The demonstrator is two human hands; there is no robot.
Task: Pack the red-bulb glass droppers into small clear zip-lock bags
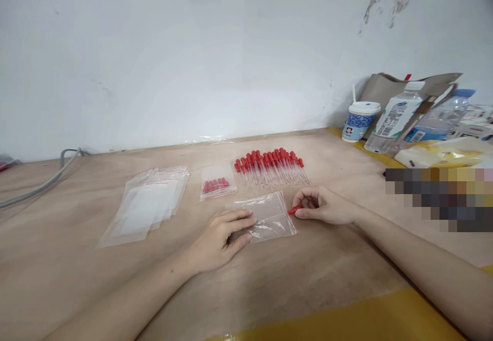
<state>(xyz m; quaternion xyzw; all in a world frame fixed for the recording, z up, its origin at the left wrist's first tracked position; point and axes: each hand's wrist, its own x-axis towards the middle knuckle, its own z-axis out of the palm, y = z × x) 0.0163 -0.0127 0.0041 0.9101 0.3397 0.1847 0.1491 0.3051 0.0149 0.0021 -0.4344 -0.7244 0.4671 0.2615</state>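
Observation:
My left hand (227, 235) lies with fingers stretched out on the left end of a clear zip bag (269, 218), pressing it to the table. Between the thumb and fingers of my right hand (323, 205) is the red bulb of a dropper (294, 210), at the bag's right end by its red zip line. The dropper's clear tube seems to lie inside that bag. Behind it, a row of several droppers (269, 164) with red bulbs and clear tubes rests on the table. Left of them sits a filled zip bag (217, 182) holding several red-bulbed droppers.
Flat zip bags (148, 205) overlap in a stack at the left. A grey cable (50, 182) runs along the far left. At the right stand a paper cup (360, 120) with a straw, a plastic bottle (396, 115), another bottle (442, 117) and a grey bag (379, 92). A wall backs the table.

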